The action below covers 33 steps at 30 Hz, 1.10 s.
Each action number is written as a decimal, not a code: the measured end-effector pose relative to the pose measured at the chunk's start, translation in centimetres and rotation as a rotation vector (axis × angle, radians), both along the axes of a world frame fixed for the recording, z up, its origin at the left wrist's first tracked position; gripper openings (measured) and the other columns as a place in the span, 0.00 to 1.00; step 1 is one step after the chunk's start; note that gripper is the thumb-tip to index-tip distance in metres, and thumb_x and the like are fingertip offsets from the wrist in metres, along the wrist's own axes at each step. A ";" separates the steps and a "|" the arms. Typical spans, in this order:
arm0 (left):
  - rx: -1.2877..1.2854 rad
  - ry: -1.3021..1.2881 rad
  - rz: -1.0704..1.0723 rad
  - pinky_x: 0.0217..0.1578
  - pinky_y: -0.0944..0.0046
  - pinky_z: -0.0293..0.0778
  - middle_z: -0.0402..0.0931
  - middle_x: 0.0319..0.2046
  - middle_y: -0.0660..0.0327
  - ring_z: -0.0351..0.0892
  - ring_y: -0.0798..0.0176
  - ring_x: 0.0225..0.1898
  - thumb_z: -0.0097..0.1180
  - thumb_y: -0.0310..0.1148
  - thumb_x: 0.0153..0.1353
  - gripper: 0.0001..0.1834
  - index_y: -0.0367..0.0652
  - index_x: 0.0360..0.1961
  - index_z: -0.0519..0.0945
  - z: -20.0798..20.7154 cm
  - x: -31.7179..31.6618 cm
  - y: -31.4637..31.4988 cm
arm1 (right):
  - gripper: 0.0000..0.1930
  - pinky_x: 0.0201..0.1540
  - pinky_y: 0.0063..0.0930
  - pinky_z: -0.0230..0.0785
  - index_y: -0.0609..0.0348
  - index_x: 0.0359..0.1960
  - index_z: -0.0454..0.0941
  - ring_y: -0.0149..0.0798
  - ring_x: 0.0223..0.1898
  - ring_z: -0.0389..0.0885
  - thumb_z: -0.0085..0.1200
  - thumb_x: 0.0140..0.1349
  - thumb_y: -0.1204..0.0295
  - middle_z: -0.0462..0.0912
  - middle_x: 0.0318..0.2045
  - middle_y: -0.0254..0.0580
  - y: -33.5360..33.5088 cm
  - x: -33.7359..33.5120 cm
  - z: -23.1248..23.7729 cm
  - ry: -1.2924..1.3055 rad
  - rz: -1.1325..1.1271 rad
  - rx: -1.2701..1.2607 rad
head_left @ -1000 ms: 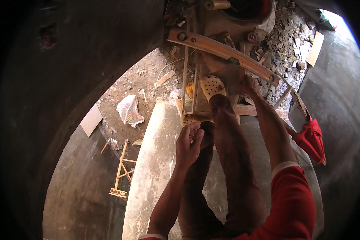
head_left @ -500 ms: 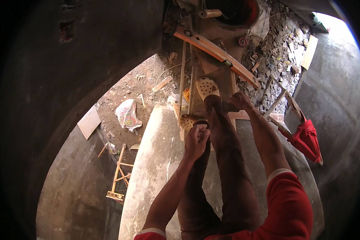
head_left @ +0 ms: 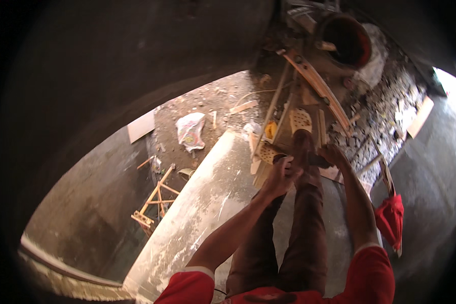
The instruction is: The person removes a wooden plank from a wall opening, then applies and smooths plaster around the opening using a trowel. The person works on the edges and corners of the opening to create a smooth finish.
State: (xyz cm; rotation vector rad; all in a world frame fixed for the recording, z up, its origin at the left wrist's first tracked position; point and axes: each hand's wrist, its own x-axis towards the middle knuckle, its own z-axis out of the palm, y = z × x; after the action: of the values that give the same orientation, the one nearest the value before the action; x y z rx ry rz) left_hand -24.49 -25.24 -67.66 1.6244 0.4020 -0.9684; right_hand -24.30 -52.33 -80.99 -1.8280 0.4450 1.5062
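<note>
My left hand (head_left: 283, 177) is closed in front of my left shin, just behind a cream clog with holes (head_left: 269, 151); whatever its fingers hold, if anything, is hidden. Right of my legs, my right hand (head_left: 332, 155) is wrapped round a flat dark tool (head_left: 316, 161), whose end points left toward my shin; its exact kind does not show. A second cream clog (head_left: 301, 120) is on my other foot, further forward. Beyond it, an orange spirit level (head_left: 316, 86) lies slantwise over the boards, apart from both hands.
A dark round bucket (head_left: 362, 50) stands at the far right beside rubble (head_left: 400, 106). Wooden strips (head_left: 277, 99) run forward under my feet. Left are a white plastic sack (head_left: 191, 130) and a bamboo frame (head_left: 158, 200). Red cloth (head_left: 390, 220) hangs on wood at right. A dark wall rises upper left.
The view has swung, so the scene sits further right and lower. My left hand has come nearer my right hand; the dark tool stays in my right hand.
</note>
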 end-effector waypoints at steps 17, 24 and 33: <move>-0.109 0.341 0.170 0.30 0.62 0.87 0.85 0.37 0.55 0.87 0.62 0.34 0.63 0.38 0.65 0.19 0.33 0.48 0.81 13.7 0.6 8.2 | 0.24 0.64 0.50 0.65 0.61 0.61 0.70 0.57 0.57 0.76 0.56 0.63 0.71 0.77 0.55 0.55 13.1 -0.3 19.9 -1.050 -0.110 -0.095; -0.270 0.299 0.050 0.31 0.61 0.87 0.85 0.32 0.56 0.88 0.59 0.34 0.65 0.39 0.65 0.20 0.33 0.49 0.81 19.6 2.2 10.7 | 0.19 0.68 0.57 0.60 0.57 0.49 0.77 0.60 0.59 0.74 0.61 0.54 0.76 0.78 0.53 0.52 12.9 0.7 23.0 -1.401 0.226 0.339; 0.759 -1.102 0.001 0.70 0.43 0.62 0.54 0.73 0.34 0.58 0.30 0.73 0.60 0.38 0.68 0.39 0.31 0.74 0.58 29.4 14.3 13.9 | 0.18 0.49 0.58 0.68 0.66 0.38 0.80 0.67 0.46 0.77 0.64 0.63 0.60 0.81 0.38 0.61 5.6 -6.4 23.9 -0.989 0.247 -0.122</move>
State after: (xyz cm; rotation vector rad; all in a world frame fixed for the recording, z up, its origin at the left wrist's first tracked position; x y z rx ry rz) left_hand -10.15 -11.33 -38.29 2.5422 -0.0281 0.2411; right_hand -30.69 -46.72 -57.11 -2.5016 -0.1844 0.5498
